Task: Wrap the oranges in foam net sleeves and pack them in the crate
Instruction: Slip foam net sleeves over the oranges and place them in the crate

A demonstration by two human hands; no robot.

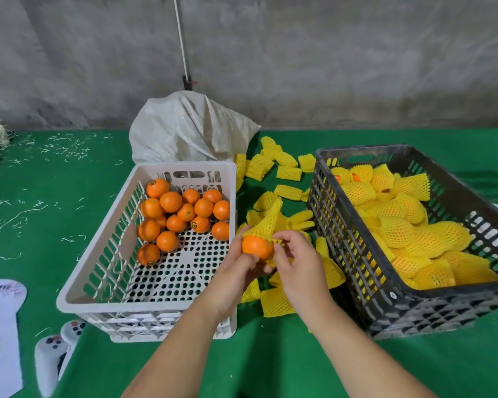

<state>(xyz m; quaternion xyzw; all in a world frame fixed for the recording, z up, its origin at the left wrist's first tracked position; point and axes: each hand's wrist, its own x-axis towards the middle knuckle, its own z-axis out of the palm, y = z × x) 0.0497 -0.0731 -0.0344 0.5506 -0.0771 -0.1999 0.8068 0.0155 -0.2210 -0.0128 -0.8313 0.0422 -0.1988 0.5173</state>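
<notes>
Between the two crates, my left hand (236, 268) grips an orange (256, 247) from below. A yellow foam net sleeve (266, 222) sits over the orange's top, its far end sticking up. My right hand (295, 261) pinches the sleeve's near edge beside the orange. The white crate (78, 294) on the left holds several bare oranges (181, 214) at its far end. The black crate (342, 225) on the right holds several oranges wrapped in yellow sleeves (414, 234).
Loose yellow sleeves (276, 301) lie scattered on the green table between and behind the crates. A grey-white sack (190, 130) stands behind the white crate. A white game controller (53, 354) and a printed sheet (0, 334) lie at the near left.
</notes>
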